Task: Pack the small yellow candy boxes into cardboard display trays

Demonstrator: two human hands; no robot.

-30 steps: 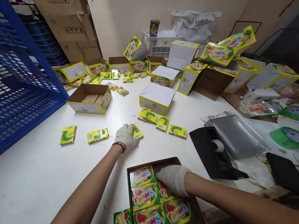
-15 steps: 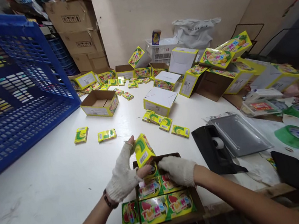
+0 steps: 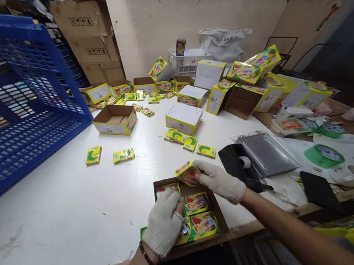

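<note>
An open display carton (image 3: 221,215) stands at the near table edge, holding rows of small candy boxes (image 3: 196,203) with a watermelon print and the word "TWINS". In my right hand (image 3: 221,181), gloved in white knit, a small yellow candy box (image 3: 188,173) is gripped by one end, tilted over the carton's far right corner. My left hand (image 3: 165,222), in a matching glove, lies over the carton's left side with its fingers curled down together. It covers several boxes there, and what its fingertips grip is hidden. Another candy box (image 3: 167,189) shows in the far left corner.
A large blue crate (image 3: 62,79) stands at the left. Loose candy boxes (image 3: 123,155) and an open carton (image 3: 117,126) lie beyond my hands. More cartons (image 3: 242,99) pile up at the back right. A black tape dispenser (image 3: 236,163) and green tape rolls (image 3: 324,156) lie at the right.
My left hand has come down and toward me over the carton, without the candy box it held up. My right hand has risen out of the carton and now holds a candy box.
</note>
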